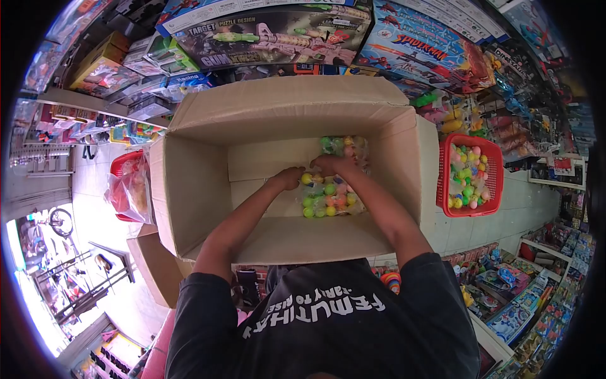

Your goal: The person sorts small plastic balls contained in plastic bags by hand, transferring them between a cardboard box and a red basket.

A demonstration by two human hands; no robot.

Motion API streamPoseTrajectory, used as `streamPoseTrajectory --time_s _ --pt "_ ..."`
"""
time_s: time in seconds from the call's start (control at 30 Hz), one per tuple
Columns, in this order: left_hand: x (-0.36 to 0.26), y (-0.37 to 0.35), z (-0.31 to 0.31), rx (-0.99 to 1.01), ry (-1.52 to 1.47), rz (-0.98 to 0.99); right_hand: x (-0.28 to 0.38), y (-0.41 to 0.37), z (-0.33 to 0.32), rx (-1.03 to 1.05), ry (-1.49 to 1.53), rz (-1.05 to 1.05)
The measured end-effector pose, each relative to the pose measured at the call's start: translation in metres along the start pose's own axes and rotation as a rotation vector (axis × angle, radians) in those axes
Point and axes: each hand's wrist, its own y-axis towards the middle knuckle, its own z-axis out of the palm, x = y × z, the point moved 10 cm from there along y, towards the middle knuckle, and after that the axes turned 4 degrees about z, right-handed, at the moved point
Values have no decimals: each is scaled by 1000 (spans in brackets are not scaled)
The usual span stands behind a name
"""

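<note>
Both my hands reach down into a large open cardboard box [196, 180]. Inside, on the right half of its floor, lie clear plastic bags filled with small coloured balls [329, 201], green, yellow, orange and pink. My left hand [291, 178] is closed at the left edge of one bag, beside a yellow ball. Close by, my right hand [327, 165] has its fingers curled down on the top of the same bag. The fingertips of both hands are partly hidden. Another bag of balls [347, 145] rests behind my right hand, against the back right corner.
To the right of the box stands a red basket [500, 183] full of coloured balls. A red basket [120, 165] with clear plastic bags [131, 189] is on the left. Boxed toys [271, 38] line the back, and shelves of toys [517, 290] stand at right.
</note>
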Motion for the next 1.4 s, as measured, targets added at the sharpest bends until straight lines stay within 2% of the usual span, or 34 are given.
streamPoseTrajectory --time_s 0.03,0.1,0.17,0.23,0.3,0.37,0.43,0.47,0.5,0.53,0.57,0.6,0.67,0.7,0.77,0.83,0.87,0.9,0.93,0.97,1.0,1.03,1.07,1.1,1.13,1.17,1.2,1.23,1.27,1.33,1.37,1.4 --pt "-7 -1 -9 -7 8 7 9 -11 -8 54 -39 4" --pt "-19 -10 -11 253 271 -37 35 -47 -39 73 -91 60" --pt "-37 -22 -34 241 311 -17 42 -62 -48 95 -143 119" --pt "-55 -47 -57 227 354 -2 53 -71 -55 129 -158 84" --pt "-91 -81 -91 72 218 178 75 -107 -74 83 -116 66" --pt "-109 -122 -110 55 183 224 101 -151 -86 40 -68 49" --pt "-145 -182 -138 -47 140 244 125 -191 -103 -154 -14 -15" --pt "-159 -212 -148 -123 89 304 133 -211 -99 -166 -22 -1" --pt "-173 -240 -156 -194 42 368 152 -235 -109 -325 52 -104" --pt "-192 -270 -166 -260 -174 412 169 -262 -118 -486 123 -210" --pt "-202 -298 -167 -313 -393 449 179 -285 -114 -499 341 -260" --pt "-195 -321 -155 -364 -587 478 188 -305 -105 -511 564 -315" --pt "-180 -359 -125 -408 -902 550 203 -334 -71 -476 696 -442" --pt "-173 -372 -107 -405 -1025 596 206 -343 -55 -490 700 -436" --pt "-159 -376 -64 -377 -1098 598 208 -349 -13 -338 993 -370" --pt "-145 -356 -15 -273 -1119 441 194 -329 38 -310 1069 -336" --pt "-141 -345 -1 -268 -1110 447 180 -310 67 -272 1141 -306" --pt "-136 -330 25 -173 -1032 354 167 -295 91 -281 1144 -309" --pt "-123 -316 51 -80 -950 263 148 -273 123 -244 1172 -220" --pt "-105 -305 69 -75 -941 267 127 -252 156 -207 1197 -130" --pt "-76 -289 90 -121 -775 185 109 -231 183 -219 1196 -131" --pt "-46 -275 109 -165 -610 104 76 -211 210 -328 1293 -18" --pt "-25 -260 129 -158 -606 110 46 -196 243 -434 1387 100" --pt "0 -247 144 -169 -511 95 32 -180 274 -442 1392 104" --pt "18 -235 156 -184 -417 81 -1 -176 302 -620 1449 274" --pt "27 -228 165 -183 -413 86 -28 -181 329 -796 1495 445" --pt "45 -224 178 -146 -485 -25 -35 -177 350 -803 1498 442" --pt "65 -220 192 -108 -554 -138 -52 -183 385 -849 1577 642" --pt "88 -211 203 -105 -542 -136 -63 -193 410 -889 1653 847" --pt "130 -196 250 190 -193 -180 -58 -212 409 -865 1682 785" --pt "122 -192 251 192 -186 -170 -61 -219 405 -838 1691 724" --pt "123 -194 246 53 -523 -323 -69 -226 409 -873 1727 724"
